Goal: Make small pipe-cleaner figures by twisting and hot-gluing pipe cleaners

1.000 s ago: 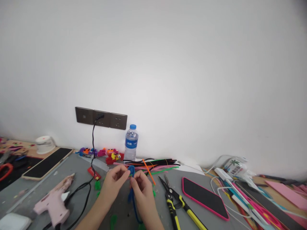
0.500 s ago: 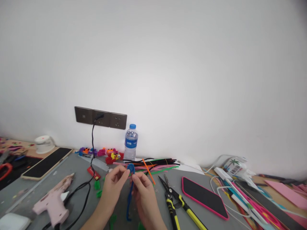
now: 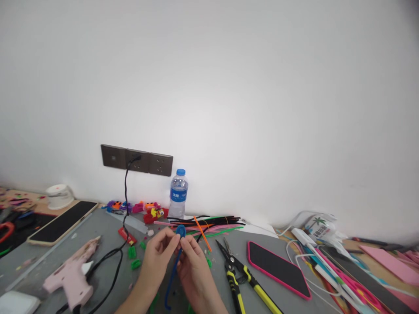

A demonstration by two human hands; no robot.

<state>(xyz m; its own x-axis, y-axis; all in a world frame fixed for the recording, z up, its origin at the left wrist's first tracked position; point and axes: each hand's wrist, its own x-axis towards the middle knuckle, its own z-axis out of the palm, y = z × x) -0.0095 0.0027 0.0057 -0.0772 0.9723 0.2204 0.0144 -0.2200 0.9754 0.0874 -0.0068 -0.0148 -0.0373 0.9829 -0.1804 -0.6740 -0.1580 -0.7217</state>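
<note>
Between the fingertips of both hands is a blue pipe cleaner [image 3: 172, 279], bent into a small coiled loop at its top with a long tail hanging down toward the mat. My left hand [image 3: 161, 249] pinches the loop from the left, thumb and forefinger closed on it. From the other side my right hand [image 3: 194, 257] grips it too, its thumb nearly touching the left thumb. Small green pipe-cleaner pieces [image 3: 135, 264] lie left of my left wrist. Behind the hands rests a bundle of black, pink and green pipe cleaners [image 3: 222, 221], with an orange one [image 3: 203, 234] across it.
Yellow-handled pliers [image 3: 244, 274] and a pink-cased phone [image 3: 278, 269] lie to the right. On the left are a pink glue gun [image 3: 70, 277] with its black cord and another phone [image 3: 63, 222]. A water bottle [image 3: 178, 196] stands against the wall beside finished colourful figures [image 3: 155, 213].
The blue loop has turned slightly between my fingers, and its hanging tail has swung down and to the left. Both hands have stayed almost in place.
</note>
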